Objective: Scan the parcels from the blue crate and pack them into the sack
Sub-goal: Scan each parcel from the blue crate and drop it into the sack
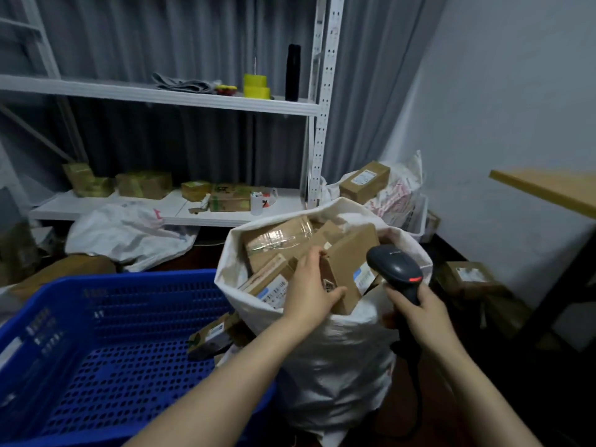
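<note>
My left hand clasps the brown cardboard parcel over the white woven sack at frame centre, my right hand grips the dark grey handheld scanner, so I'd seat that parcel flat.

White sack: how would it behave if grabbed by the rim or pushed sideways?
Likely floppy: the white sack has a creased wall and a sagging rim. Probably heavy to lift, since cardboard parcels fill it to the top. A side push would likely dent the wall or tip it rather than slide it.
</note>
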